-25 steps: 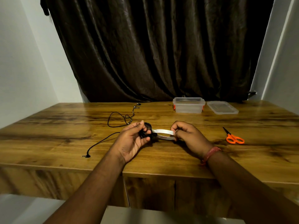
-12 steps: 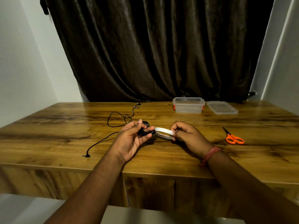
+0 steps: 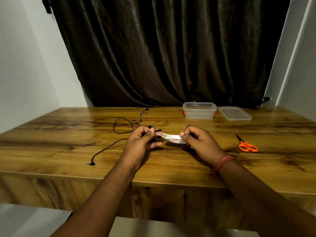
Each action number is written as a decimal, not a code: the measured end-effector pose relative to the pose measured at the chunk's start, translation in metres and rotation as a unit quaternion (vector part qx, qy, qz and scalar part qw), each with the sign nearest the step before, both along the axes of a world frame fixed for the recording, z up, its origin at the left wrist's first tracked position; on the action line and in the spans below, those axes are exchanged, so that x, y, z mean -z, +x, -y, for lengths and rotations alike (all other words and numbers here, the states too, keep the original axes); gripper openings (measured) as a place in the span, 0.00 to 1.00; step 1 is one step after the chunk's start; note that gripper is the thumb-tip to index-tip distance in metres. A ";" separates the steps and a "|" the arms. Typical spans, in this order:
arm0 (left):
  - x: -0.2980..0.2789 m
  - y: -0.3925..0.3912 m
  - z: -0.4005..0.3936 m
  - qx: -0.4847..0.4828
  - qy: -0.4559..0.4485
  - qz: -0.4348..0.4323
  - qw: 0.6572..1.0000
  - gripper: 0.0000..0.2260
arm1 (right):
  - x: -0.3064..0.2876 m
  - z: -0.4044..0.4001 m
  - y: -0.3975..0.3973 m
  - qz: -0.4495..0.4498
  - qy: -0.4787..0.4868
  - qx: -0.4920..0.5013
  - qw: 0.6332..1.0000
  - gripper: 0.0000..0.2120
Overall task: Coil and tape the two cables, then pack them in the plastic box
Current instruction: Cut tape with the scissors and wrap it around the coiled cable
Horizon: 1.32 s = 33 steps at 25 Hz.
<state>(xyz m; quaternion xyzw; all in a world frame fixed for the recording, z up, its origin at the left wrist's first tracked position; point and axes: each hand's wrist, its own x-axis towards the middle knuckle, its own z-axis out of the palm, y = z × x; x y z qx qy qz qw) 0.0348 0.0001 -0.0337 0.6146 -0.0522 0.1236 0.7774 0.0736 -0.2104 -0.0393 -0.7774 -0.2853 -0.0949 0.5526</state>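
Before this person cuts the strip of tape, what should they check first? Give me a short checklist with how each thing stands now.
1. Coiled black cable bundle gripped in left hand: ok.
2. White tape roll held by right hand: ok.
3. Clear tape strip pulled out between the hands: ok.
4. Strip stuck fully around the bundle: cannot tell.
5. Orange-handled scissors lying on the wooden table, right of the right hand: ok.
6. Second, loose black cable coiled: not ok.
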 end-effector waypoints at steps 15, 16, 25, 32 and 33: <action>-0.004 0.001 -0.003 0.085 -0.113 -0.036 0.989 0.07 | -0.007 0.001 -0.009 -0.033 0.017 0.046 0.998 0.12; -0.004 0.000 -0.004 0.090 -0.113 -0.039 0.989 0.07 | -0.010 0.003 -0.011 -0.024 0.022 0.088 0.996 0.10; -0.001 0.000 -0.004 0.104 -0.105 -0.030 0.989 0.07 | -0.010 0.128 -0.012 0.006 -0.474 0.383 0.793 0.15; 0.000 -0.002 -0.006 0.105 -0.105 -0.034 0.988 0.07 | -0.008 0.114 -0.026 -0.015 -0.355 0.269 0.895 0.08; -0.001 -0.002 -0.007 0.104 -0.106 -0.034 0.988 0.07 | -0.009 0.110 -0.028 -0.027 -0.335 0.256 0.907 0.08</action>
